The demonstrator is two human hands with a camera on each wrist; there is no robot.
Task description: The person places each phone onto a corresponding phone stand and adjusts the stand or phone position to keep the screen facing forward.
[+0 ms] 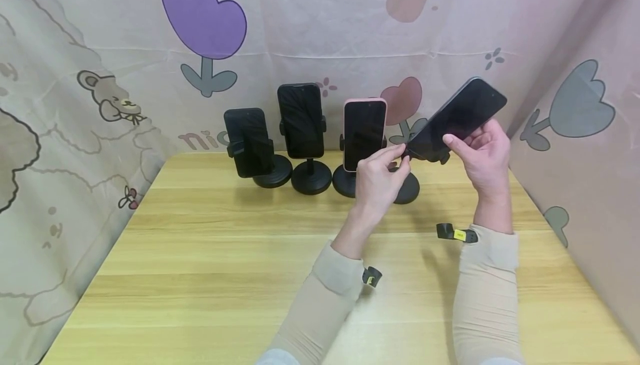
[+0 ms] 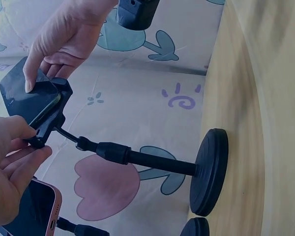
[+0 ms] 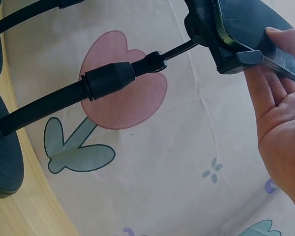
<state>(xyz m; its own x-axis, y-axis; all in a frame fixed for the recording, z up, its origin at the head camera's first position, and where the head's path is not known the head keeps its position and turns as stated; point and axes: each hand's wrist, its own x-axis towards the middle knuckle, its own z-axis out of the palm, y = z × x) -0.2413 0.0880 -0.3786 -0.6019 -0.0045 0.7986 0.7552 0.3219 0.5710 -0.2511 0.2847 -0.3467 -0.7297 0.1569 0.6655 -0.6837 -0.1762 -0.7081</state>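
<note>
A dark smartphone [image 1: 460,112] leans diagonally at the right end of the row, its screen facing up. Thumb on the screen and fingers behind, my right hand [image 1: 485,156] holds it by its lower right side. My left hand [image 1: 377,179] pinches the end of the black clamp [image 2: 63,105] of a phone stand at the phone's lower left. In the right wrist view the phone lies against this clamp [image 3: 219,54]. The stand's pole [image 2: 162,162] runs to a round base [image 2: 209,172] on the table, partly hidden by my left hand in the head view.
Three more phones on black stands line the back of the wooden table [image 1: 215,276]: a tilted black phone [image 1: 247,143], a taller black phone [image 1: 301,120] and a pink-edged phone [image 1: 365,131] close by my left hand. A printed curtain [image 1: 310,26] hangs behind.
</note>
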